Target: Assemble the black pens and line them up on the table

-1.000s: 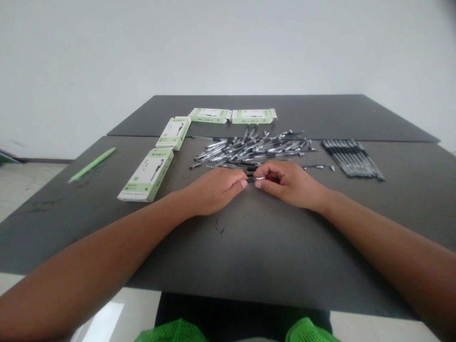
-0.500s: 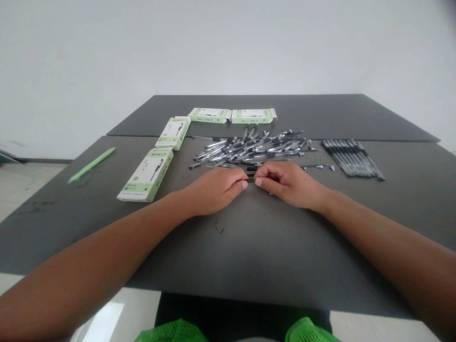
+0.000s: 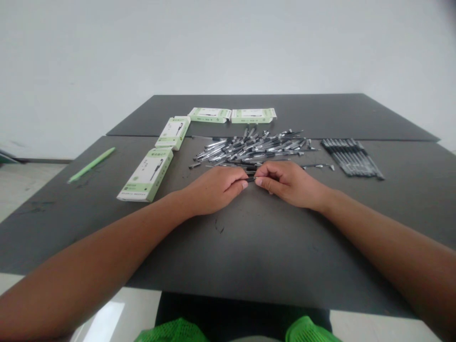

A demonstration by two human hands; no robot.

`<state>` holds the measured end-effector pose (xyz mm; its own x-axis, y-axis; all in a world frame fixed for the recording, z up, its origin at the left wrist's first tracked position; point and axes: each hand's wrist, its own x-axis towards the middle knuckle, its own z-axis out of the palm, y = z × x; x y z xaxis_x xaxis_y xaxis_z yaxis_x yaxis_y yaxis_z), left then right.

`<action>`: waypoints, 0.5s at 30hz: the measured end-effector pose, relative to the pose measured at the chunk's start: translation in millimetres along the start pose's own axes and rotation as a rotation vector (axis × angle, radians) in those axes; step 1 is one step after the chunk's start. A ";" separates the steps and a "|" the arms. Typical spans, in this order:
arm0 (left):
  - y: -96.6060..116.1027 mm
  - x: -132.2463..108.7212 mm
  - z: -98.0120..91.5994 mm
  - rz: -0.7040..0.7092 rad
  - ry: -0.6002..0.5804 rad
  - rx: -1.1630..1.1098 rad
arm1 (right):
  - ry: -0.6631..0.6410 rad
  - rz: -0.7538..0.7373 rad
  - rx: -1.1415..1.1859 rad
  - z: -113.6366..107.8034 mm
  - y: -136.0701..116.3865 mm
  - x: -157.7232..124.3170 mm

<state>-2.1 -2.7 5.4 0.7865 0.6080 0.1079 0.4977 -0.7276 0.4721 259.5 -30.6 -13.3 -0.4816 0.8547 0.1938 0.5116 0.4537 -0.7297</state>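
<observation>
My left hand (image 3: 221, 189) and my right hand (image 3: 285, 184) meet almost fingertip to fingertip at the near side of a pile of pens (image 3: 245, 148). Between them a short dark stretch of a pen (image 3: 251, 179) shows, its ends covered by my fingers. My left thumb and fingers pinch it from one side. On the other side, my right thumb and forefinger close on its tip. The loose pens, clear-barrelled with black parts, lie crisscrossed just behind my hands.
A neat row of pens (image 3: 352, 157) lies to the right. Green and white boxes stand to the left, the nearest box (image 3: 147, 175) beside my left forearm, and more boxes (image 3: 253, 115) at the back. A green pen (image 3: 91, 165) lies far left on the dark table (image 3: 263, 266).
</observation>
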 end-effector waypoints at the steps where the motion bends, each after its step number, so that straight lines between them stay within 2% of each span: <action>1: 0.4 -0.2 -0.2 -0.004 -0.003 -0.001 | 0.005 -0.002 0.002 0.2 0.3 0.0; 15: 1.5 -0.4 -1.9 -0.010 -0.007 -0.030 | -0.026 -0.107 -0.095 -3.4 -4.6 0.7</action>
<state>-2.3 -3.5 7.7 0.7843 0.6128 0.0971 0.4942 -0.7116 0.4994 259.2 -31.3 -7.6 -0.5546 0.7940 0.2488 0.5208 0.5645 -0.6404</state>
